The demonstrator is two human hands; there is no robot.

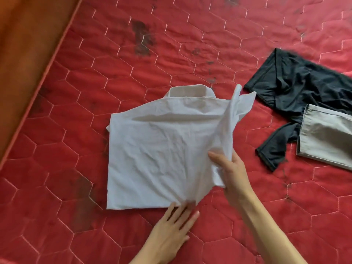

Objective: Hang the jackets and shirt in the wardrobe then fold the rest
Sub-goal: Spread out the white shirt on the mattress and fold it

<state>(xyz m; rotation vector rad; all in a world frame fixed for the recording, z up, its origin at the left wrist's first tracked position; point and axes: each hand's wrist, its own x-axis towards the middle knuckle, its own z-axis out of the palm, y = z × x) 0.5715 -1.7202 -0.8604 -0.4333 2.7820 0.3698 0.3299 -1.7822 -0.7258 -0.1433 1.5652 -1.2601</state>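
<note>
On the red mattress (171, 44) the white shirt (156, 149) lies in the middle, partly folded, a dark garment (297, 88) and beige trousers (327, 138) to its right. My right hand (232, 172) grips its lifted right side; my left hand (171, 231) rests at its near edge, fingers straight.

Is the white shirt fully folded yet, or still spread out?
Partly folded. The white shirt lies as a rough rectangle, but the right hand grips its right side lifted, not yet laid over.
</note>
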